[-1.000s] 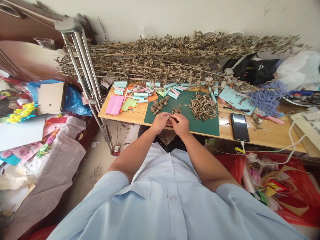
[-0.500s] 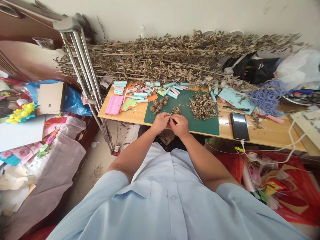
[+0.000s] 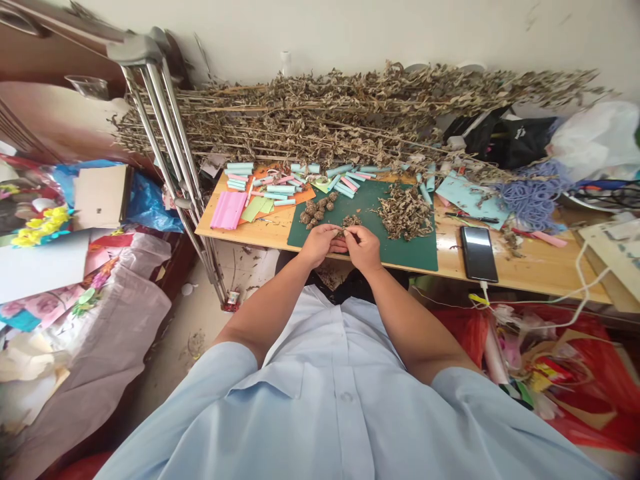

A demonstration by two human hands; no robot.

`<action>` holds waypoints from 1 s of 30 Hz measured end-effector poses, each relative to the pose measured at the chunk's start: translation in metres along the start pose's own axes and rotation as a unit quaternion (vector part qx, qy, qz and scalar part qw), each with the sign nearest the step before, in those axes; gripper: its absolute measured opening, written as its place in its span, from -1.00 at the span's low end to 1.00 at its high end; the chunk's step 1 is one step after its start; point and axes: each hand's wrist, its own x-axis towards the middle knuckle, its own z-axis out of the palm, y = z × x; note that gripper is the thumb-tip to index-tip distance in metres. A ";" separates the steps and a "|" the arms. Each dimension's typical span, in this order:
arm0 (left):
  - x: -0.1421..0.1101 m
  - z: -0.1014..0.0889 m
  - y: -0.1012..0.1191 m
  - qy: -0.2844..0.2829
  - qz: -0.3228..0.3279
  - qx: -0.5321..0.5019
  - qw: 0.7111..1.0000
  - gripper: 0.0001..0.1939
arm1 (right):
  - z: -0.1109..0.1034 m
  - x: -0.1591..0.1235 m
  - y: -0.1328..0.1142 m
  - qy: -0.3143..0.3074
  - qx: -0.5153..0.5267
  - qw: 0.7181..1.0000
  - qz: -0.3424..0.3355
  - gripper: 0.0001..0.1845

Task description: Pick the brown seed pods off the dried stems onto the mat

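So the desk [image 3: 543, 270] looks like smooth wood with a bit of a shine, and the green cutting mat [image 3: 407, 255] on it is pretty matt. Leaf pile [image 3: 406, 212] is dry, crinkly stuff, the brown balls [image 3: 315, 210] look rough and knobbly, and the dried stalks [image 3: 320, 123] are just as scratchy-looking. Phone [image 3: 479, 255] has a glossy black screen. Crutches [image 3: 165, 120] are shiny metal tubing, the rolls [image 3: 281, 189] look like smooth paper, shirt's [image 3: 320, 400] soft woven cloth, red bag [image 3: 613, 380] is glossy thin plastic.
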 end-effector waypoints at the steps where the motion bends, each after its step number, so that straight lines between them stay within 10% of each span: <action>1: 0.000 0.000 -0.001 0.003 0.003 -0.001 1.000 -0.89 | 0.001 0.000 0.001 -0.008 -0.008 1.000 -0.016 -0.79; 13: 0.007 -0.009 -0.004 0.026 0.015 -0.074 0.997 -0.83 | 0.003 -0.005 -0.003 -0.091 -0.074 0.985 -0.126 -0.66; 30: 0.002 -0.009 -0.003 -0.024 0.005 -0.068 0.997 -0.72 | 0.006 -0.003 -0.003 -0.049 -0.086 0.990 -0.099 -0.73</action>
